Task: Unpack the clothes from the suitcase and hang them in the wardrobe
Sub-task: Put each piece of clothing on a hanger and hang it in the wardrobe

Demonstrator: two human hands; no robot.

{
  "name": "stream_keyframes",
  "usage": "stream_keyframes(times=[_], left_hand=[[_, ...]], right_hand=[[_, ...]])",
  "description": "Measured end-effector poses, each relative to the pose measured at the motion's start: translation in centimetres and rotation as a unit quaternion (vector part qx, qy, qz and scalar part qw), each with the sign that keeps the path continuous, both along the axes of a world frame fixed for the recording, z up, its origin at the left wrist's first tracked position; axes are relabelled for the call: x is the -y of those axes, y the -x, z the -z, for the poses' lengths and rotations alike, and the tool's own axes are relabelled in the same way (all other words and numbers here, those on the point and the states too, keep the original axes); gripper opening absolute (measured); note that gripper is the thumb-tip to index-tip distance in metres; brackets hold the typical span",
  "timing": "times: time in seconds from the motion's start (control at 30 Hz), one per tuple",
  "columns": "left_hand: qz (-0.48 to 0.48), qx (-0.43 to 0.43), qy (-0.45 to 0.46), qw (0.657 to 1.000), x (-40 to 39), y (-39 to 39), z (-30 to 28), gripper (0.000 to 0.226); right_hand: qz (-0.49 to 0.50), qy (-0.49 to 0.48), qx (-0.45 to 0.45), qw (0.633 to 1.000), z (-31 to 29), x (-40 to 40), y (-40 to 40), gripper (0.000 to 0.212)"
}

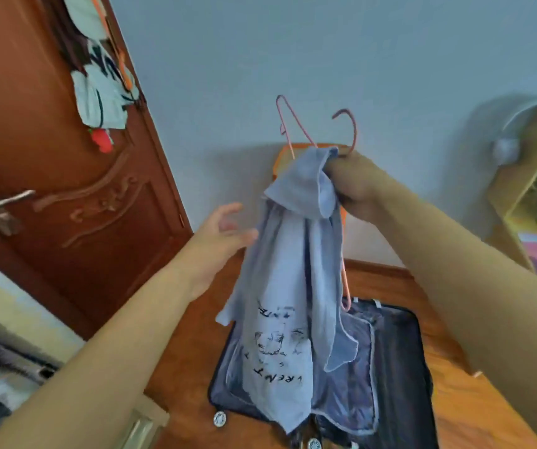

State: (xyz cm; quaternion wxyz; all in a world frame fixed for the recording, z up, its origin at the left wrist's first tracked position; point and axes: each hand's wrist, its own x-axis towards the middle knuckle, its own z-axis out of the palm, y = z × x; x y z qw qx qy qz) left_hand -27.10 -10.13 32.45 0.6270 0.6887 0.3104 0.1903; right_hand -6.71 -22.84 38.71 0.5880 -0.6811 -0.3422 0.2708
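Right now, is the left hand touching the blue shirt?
Touching. In the head view the left hand's straight fingertips meet the hanging blue shirt's edge.

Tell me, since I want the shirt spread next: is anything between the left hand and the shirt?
Nothing visible. The left hand is open right beside the hanging shirt, which the right hand grips with hangers.

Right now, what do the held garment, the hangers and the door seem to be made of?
Garment: soft light-blue knit, probably cotton; it drapes limp and carries black print.
Hangers: thin pink rod, likely coated wire or plastic; unclear.
Door: reddish-brown wood look, glossy, carved relief.
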Motion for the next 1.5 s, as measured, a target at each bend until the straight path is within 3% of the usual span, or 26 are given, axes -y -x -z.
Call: stream_keyframes(times=[0.07,0.1,0.17,0.23,0.3,0.4,0.47,0.57,0.6,0.63,0.7,0.73,0.8,0.9,0.97,1.03,1.13,1.23,1.27,1.33,1.4,1.43,1.5], left_hand=[[0.069,-0.058,-0.006,0.996,1.2,0.5,3.4,0.091],[0.112,-0.091,-0.022,0.989,1.9,0.4,5.1,0.096],[0.184,-0.157,-0.069,0.968,3.6,0.3,8.5,0.079],[0.218,-0.216,-0.061,0.95,4.8,0.4,12.8,0.07],[0.198,-0.255,-0.027,0.946,5.5,0.1,17.1,0.088],[0.012,-0.194,0.044,0.98,5.9,-1.5,19.1,0.106],[-0.001,-0.134,0.053,0.99,6.0,-4.1,18.5,0.127],[0.087,-0.099,-0.088,0.987,5.3,-9.8,16.5,0.139],[0.109,-0.109,-0.14,0.978,5.4,-12.1,15.9,0.133],[0.138,-0.132,-0.195,0.962,6.0,-13.9,14.8,0.112],[0.198,-0.168,-0.312,0.914,7.1,-16.4,13.4,0.042],[0.206,-0.174,-0.348,0.898,7.4,-16.6,12.9,0.022],[0.167,-0.162,-0.302,0.925,5.9,-15.8,12.8,0.017],[0.012,-0.107,-0.189,0.976,1.6,-13.9,10.2,0.02],[-0.029,-0.048,-0.118,0.991,0.7,-13.2,5.9,0.017],[0.084,0.004,-0.075,0.994,2.7,-13.4,0.0,0.017],[0.266,-0.047,-0.17,0.948,9.0,-15.0,-7.3,0.013],[0.319,-0.081,-0.236,0.915,14.2,-16.0,-11.4,0.007],[0.322,-0.069,-0.243,0.912,15.0,-15.7,-12.2,0.015],[0.293,0.007,-0.178,0.939,14.6,-14.6,-13.2,0.036],[0.275,0.119,-0.077,0.951,12.6,-11.3,-12.3,0.06],[0.285,0.123,-0.088,0.946,11.1,-9.5,-10.5,0.074],[0.315,0.0,-0.165,0.935,9.5,-6.0,-4.7,0.086]], right_hand=[[-0.017,0.031,0.009,0.999,-2.8,0.3,0.7,0.015],[-0.017,0.034,0.011,0.999,-3.9,0.5,1.0,0.014],[0.004,0.004,-0.037,0.999,-6.2,0.9,1.1,0.018],[0.036,-0.033,-0.076,0.996,-8.3,1.7,0.1,0.02],[0.059,-0.043,-0.091,0.993,-9.9,3.0,-1.2,0.021],[0.06,-0.04,-0.102,0.992,-11.1,5.9,-2.2,0.021],[0.038,-0.036,-0.102,0.993,-11.7,8.3,-2.2,0.021],[0.041,-0.039,-0.081,0.995,-12.8,12.0,-3.1,0.028],[0.04,-0.026,-0.064,0.997,-13.2,13.3,-3.5,0.026],[0.041,-0.015,-0.055,0.998,-13.5,14.6,-4.1,0.023],[0.05,0.001,-0.049,0.998,-14.0,17.3,-5.8,0.022],[0.071,0.0,-0.048,0.996,-14.3,18.8,-6.8,0.021],[0.132,0.014,-0.017,0.991,-13.9,21.8,-8.6,0.016],[0.234,0.118,0.05,0.964,-9.8,26.1,-11.4,0.01],[0.242,0.198,0.067,0.948,-6.1,27.7,-12.3,0.026],[0.217,0.228,0.074,0.946,-4.3,27.7,-11.6,0.043],[0.122,0.155,0.056,0.979,-4.1,24.8,-7.9,0.063],[0.017,0.096,0.09,0.991,-1.8,19.9,-3.2,0.053],[0.038,0.072,0.102,0.991,-0.8,18.5,-2.3,0.04],[0.103,0.023,0.086,0.991,0.2,16.7,-1.3,0.02],[0.121,-0.011,0.047,0.991,-0.2,15.8,-1.2,0.023],[0.121,-0.028,0.029,0.992,-0.7,15.4,-1.1,0.023],[0.105,-0.061,0.009,0.993,-2.2,14.7,-1.0,0.015]])
